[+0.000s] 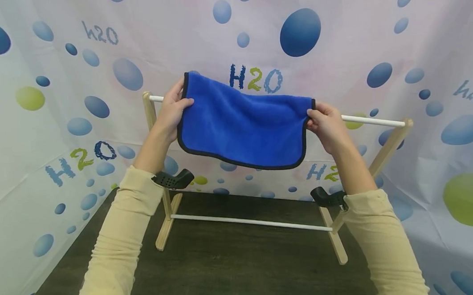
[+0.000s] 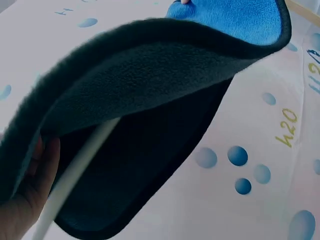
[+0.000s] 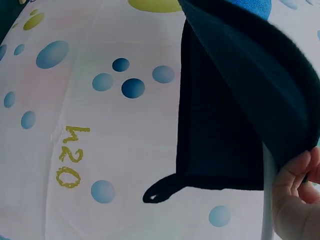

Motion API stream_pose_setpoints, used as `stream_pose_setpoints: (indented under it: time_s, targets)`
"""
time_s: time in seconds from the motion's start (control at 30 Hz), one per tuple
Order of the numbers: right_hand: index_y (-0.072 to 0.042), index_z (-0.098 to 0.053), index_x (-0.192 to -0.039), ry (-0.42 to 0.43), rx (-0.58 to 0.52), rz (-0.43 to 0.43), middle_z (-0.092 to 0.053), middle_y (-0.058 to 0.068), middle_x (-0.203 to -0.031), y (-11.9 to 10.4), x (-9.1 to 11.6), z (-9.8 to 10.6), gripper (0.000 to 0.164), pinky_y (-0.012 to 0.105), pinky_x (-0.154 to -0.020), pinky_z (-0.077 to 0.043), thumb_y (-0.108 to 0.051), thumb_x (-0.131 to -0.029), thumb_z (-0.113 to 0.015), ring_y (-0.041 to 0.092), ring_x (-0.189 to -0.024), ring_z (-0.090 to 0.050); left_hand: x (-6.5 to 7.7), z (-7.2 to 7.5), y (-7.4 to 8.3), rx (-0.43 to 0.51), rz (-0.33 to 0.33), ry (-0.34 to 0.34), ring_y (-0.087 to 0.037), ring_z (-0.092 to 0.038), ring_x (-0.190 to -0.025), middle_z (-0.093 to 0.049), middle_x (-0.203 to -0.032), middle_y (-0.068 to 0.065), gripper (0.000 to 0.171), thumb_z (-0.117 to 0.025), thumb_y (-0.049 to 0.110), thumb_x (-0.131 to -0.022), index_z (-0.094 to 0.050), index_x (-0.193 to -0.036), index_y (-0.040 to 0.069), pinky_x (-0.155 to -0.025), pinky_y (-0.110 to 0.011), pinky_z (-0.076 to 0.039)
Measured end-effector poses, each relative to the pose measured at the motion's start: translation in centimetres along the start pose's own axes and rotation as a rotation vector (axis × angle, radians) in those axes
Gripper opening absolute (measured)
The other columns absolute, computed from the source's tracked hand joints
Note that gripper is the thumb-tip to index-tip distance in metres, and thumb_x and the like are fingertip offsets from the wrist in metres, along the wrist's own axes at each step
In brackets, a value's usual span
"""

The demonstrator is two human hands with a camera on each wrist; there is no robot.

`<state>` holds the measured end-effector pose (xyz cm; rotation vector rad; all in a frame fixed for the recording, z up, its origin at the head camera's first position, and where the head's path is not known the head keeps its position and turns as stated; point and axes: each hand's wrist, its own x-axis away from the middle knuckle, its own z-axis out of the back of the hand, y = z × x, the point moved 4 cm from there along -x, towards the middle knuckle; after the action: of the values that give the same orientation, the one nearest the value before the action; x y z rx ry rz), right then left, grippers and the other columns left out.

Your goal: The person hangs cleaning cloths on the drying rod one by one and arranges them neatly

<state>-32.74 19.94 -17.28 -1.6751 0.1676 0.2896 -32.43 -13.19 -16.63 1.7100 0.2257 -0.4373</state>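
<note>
A blue microfibre towel with a black border hangs over the upper white rod of a wooden rack. My left hand pinches its left edge, thumb on the blue front face. At the opposite edge, my right hand pinches the towel between thumb and fingers. Both wrist views look in from below: the towel spreads in two layers either side of the rod. In the right wrist view, a small black hanging loop sticks out from the rear layer's corner.
The rack's lower white rod joins two wooden feet on a dark table. Behind stands a white curtain printed with coloured ovals and "H2O". Each wrist carries a black camera mount.
</note>
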Motion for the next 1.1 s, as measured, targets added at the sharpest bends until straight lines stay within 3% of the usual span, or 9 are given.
stream_pose_setpoints:
  time_s: [0.1, 0.23, 0.33, 0.4, 0.6, 0.77, 0.9, 1.1]
  targets:
    - [0.001, -0.056, -0.100, 0.038, 0.132, 0.058, -0.051, -0.001, -0.073, 0.1, 0.3, -0.1, 0.013, 0.014, -0.056, -0.046, -0.006, -0.093, -0.048, 0.006, -0.055, -0.047, 0.4, 0.6, -0.6, -0.003, 0.003, -0.004, -0.024, -0.044, -0.120, -0.038, -0.142, -0.012, 0.055, -0.034, -0.005, -0.093, -0.028, -0.144, 0.017, -0.092, -0.032, -0.043]
    - [0.006, -0.058, -0.102, 0.105, 0.414, 0.154, -0.054, -0.005, -0.071, 0.3, 0.8, -0.1, 0.022, 0.013, -0.057, -0.047, -0.012, -0.092, -0.052, 0.004, -0.057, -0.048, 1.1, 1.1, -1.5, -0.029, -0.022, 0.001, -0.024, -0.051, -0.112, -0.044, -0.134, -0.016, 0.052, -0.038, -0.002, -0.094, -0.030, -0.143, 0.015, -0.083, -0.027, -0.048]
    - [0.007, -0.059, -0.103, 0.151, 0.567, 0.174, -0.054, -0.008, -0.070, 0.7, 1.0, -0.1, 0.030, 0.013, -0.059, -0.047, -0.020, -0.092, -0.053, 0.004, -0.059, -0.049, 1.5, 1.5, -2.1, -0.053, -0.068, 0.021, -0.019, -0.055, -0.103, -0.051, -0.125, -0.015, 0.047, -0.040, -0.001, -0.094, -0.035, -0.139, 0.009, -0.079, -0.024, -0.050]
    - [0.007, -0.059, -0.104, 0.171, 0.610, 0.165, -0.054, -0.009, -0.071, 1.1, 1.1, 0.1, 0.034, 0.013, -0.059, -0.047, -0.024, -0.092, -0.053, 0.004, -0.060, -0.050, 1.6, 1.8, -2.6, -0.059, -0.092, 0.038, -0.016, -0.058, -0.098, -0.053, -0.119, -0.014, 0.043, -0.041, -0.001, -0.094, -0.037, -0.136, 0.005, -0.077, -0.023, -0.051]
    - [0.006, -0.057, -0.112, 0.141, 0.587, 0.145, -0.054, -0.007, -0.078, 3.0, 1.2, 0.6, 0.040, 0.015, -0.062, -0.046, -0.029, -0.093, -0.051, 0.008, -0.068, -0.050, 1.9, 2.6, -4.3, -0.113, -0.094, 0.071, -0.015, -0.056, -0.101, -0.050, -0.124, -0.016, 0.042, -0.042, 0.001, -0.094, -0.032, -0.135, 0.002, -0.085, -0.028, -0.049]
    - [0.003, -0.051, -0.124, 0.034, 0.560, 0.137, -0.057, 0.004, -0.102, 4.9, 1.5, 1.0, 0.044, 0.022, -0.074, -0.045, -0.030, -0.095, -0.048, 0.009, -0.087, -0.052, 2.0, 3.1, -5.8, -0.112, -0.089, 0.070, -0.018, -0.053, -0.106, -0.045, -0.128, -0.019, 0.047, -0.042, 0.000, -0.094, -0.026, -0.138, 0.007, -0.091, -0.034, -0.045]
    - [0.001, -0.046, -0.129, -0.039, 0.565, 0.128, -0.055, 0.015, -0.111, 6.4, 1.7, 1.0, 0.041, 0.024, -0.077, -0.042, -0.022, -0.095, -0.048, 0.011, -0.090, -0.050, 2.3, 3.5, -6.8, -0.144, -0.100, 0.078, -0.013, -0.055, -0.099, -0.052, -0.117, -0.011, 0.046, -0.043, -0.003, -0.093, -0.029, -0.136, 0.003, -0.086, -0.027, -0.046]
    - [0.004, -0.047, -0.127, -0.079, 0.540, 0.186, -0.056, 0.013, -0.102, 7.4, 2.1, 1.1, 0.035, 0.020, -0.077, -0.045, -0.012, -0.096, -0.046, 0.008, -0.087, -0.052, 2.6, 4.1, -7.8, -0.188, -0.107, 0.101, -0.005, -0.059, -0.083, -0.058, -0.093, 0.008, 0.036, -0.046, -0.007, -0.090, -0.039, -0.125, -0.007, -0.075, -0.019, -0.049]
